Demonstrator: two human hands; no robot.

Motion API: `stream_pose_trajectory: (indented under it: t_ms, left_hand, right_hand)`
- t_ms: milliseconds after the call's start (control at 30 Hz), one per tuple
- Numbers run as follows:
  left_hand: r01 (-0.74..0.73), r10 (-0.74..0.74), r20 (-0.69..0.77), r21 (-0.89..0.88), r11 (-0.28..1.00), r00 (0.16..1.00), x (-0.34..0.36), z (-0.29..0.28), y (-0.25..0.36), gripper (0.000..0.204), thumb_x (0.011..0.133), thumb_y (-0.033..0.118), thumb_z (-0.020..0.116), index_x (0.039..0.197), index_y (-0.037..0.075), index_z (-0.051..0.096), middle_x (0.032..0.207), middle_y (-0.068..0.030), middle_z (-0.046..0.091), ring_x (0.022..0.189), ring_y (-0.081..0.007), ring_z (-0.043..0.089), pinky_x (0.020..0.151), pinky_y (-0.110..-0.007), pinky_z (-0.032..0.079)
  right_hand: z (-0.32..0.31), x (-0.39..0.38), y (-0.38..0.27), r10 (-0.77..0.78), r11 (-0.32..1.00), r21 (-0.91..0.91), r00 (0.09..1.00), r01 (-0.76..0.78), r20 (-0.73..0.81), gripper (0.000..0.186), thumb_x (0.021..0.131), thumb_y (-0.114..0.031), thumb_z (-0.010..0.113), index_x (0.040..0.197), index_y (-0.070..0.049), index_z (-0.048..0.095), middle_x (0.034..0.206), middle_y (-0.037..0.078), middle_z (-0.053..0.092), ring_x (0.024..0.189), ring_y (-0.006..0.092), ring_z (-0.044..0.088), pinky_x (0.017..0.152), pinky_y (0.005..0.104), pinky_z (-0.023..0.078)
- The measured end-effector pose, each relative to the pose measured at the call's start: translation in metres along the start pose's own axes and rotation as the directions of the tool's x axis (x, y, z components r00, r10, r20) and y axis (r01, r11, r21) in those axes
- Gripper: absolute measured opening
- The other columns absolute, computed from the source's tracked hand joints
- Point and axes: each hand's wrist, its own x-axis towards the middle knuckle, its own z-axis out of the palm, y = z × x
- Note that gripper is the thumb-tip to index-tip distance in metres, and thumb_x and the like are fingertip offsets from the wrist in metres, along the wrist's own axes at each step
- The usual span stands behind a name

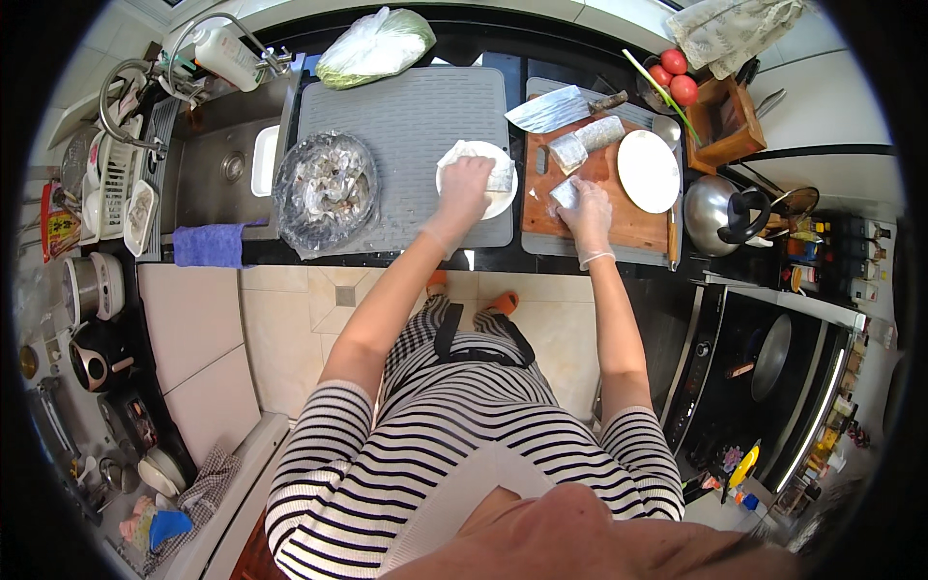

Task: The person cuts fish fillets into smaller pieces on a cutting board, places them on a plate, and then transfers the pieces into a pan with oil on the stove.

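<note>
My left hand (464, 189), in a clear glove, is closed on a pale fish piece (501, 174) and white paper (449, 155) over a small plate (491, 207) on the grey mat. My right hand (591, 208), also gloved, grips a silvery fish piece (565, 192) at the left part of the wooden board (551, 220). More fish pieces (596, 134) lie behind it, with a cleaver (546, 112) above them. An oval white plate (648, 172) rests at the board's right. A plastic-lined bowl of fish scraps (327, 193) is left of my left hand.
The sink (203, 184) and dish rack (106, 184) are at left, a wrapped cabbage (377, 48) behind the mat (396, 106). At right are tomatoes (681, 89), a wooden knife holder (717, 126), a steel kettle (710, 217) and a hob (735, 367) with a pan (770, 358).
</note>
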Motion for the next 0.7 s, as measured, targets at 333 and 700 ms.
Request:
stream_pose_trajectory:
  t_ms: [333,700]
  left_hand:
    - [-0.155,0.079,0.184,0.449,0.880,0.980,0.040,0.036,0.003,0.019,0.076,0.012,0.061,0.095,0.010,0.062,0.090,-0.0054,0.062,0.095,-0.0219,0.056,0.080,-0.037,0.040]
    - [-0.083,0.073,0.082,0.133,0.988,0.994,0.042,-0.016,-0.016,0.058,0.058,0.024,0.081,0.110,0.012,0.059,0.102,-0.0065,0.060,0.106,-0.0257,0.053,0.089,-0.042,0.039]
  right_hand:
    - [-0.005,-0.001,-0.004,0.030,0.998,0.049,0.999,-0.029,-0.020,0.056,0.061,-0.022,0.082,0.113,-0.008,0.065,0.105,0.012,0.065,0.102,0.0301,0.060,0.090,0.0396,0.047]
    - [-0.010,-0.002,-0.013,0.103,0.934,0.350,0.992,-0.072,-0.072,0.056,0.060,-0.020,0.080,0.110,-0.002,0.064,0.105,0.017,0.064,0.102,0.0342,0.059,0.091,0.0413,0.047]
